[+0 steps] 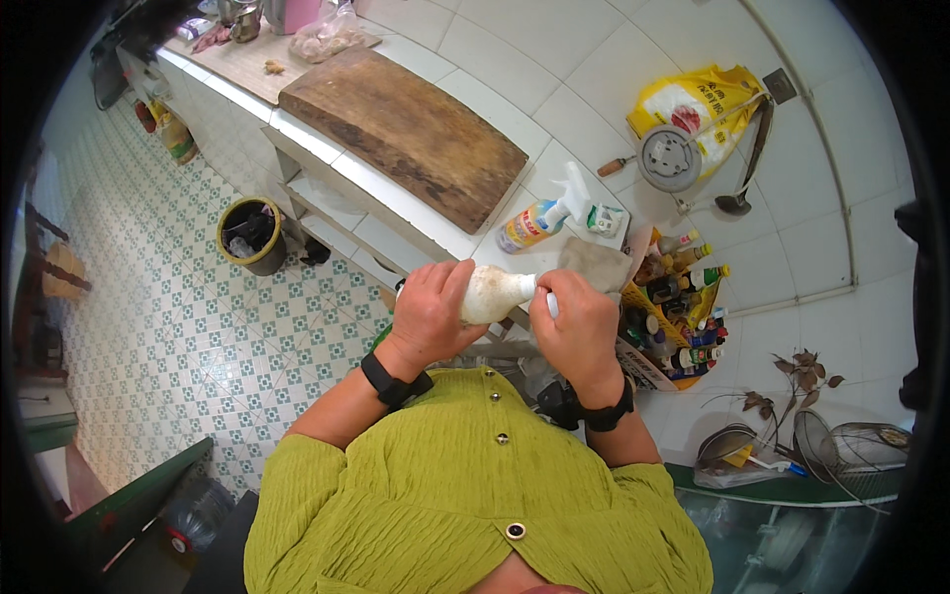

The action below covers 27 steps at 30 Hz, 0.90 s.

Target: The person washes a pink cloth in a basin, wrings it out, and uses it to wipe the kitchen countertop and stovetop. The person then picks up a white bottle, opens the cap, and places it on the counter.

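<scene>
My left hand (434,308) grips the body of a white, brown-stained plastic bottle (493,293), held tilted on its side in front of my chest. At its neck, my right hand (575,319) is closed around the top. A small white piece (552,305) shows below my right fingers; whether it is a cap or part of a spray head is hidden. Just beyond my hands, a spray bottle (528,226) with a white trigger head and colourful label stands on the tiled counter (364,176). A folded grey-beige cloth (594,263) lies near my right hand.
A thick wooden chopping board (404,134) rests on the counter. To the right, a box (646,364) holds several sauce bottles. Ladles (735,203) and a yellow bag (694,111) hang on the wall. A lined bin (252,234) stands on the floor. Wire strainers (816,438) lie at right.
</scene>
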Available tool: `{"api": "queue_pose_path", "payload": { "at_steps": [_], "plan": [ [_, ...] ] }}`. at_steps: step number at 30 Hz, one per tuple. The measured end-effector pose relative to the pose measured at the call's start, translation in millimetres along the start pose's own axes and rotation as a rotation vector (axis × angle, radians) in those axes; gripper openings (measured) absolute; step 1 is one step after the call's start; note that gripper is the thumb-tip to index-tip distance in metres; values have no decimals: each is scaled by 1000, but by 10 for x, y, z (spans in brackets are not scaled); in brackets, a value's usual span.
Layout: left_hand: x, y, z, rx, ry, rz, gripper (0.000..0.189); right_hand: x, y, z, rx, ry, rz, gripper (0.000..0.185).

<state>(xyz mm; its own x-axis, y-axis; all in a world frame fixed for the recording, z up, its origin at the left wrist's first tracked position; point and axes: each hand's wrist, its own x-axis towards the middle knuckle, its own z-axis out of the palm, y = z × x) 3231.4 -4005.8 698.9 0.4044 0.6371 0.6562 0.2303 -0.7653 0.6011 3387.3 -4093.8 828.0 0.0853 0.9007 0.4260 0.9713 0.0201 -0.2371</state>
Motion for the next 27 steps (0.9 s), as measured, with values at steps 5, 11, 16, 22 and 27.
{"api": "queue_pose_path", "payload": {
  "at_steps": [5, 11, 16, 22, 27],
  "plan": [
    [-8, -147, -154, 38, 3, 28, 76, 100, -155, 87, 33, -67, 102, 9],
    [-58, -364, -370, 40, 3, 70, 82, 186, -358, 227, 15, -159, 182, 9],
    [-132, -531, -555, 7, -33, 49, 82, 225, -528, 367, 36, -154, 145, 9],
    [-249, -717, -705, -65, 25, 54, 77, 270, -736, 438, 335, -230, 302, 10],
    [-360, -763, -752, -137, 65, 39, 76, 275, -826, 426, 536, -337, 402, 12]
  ]
}}
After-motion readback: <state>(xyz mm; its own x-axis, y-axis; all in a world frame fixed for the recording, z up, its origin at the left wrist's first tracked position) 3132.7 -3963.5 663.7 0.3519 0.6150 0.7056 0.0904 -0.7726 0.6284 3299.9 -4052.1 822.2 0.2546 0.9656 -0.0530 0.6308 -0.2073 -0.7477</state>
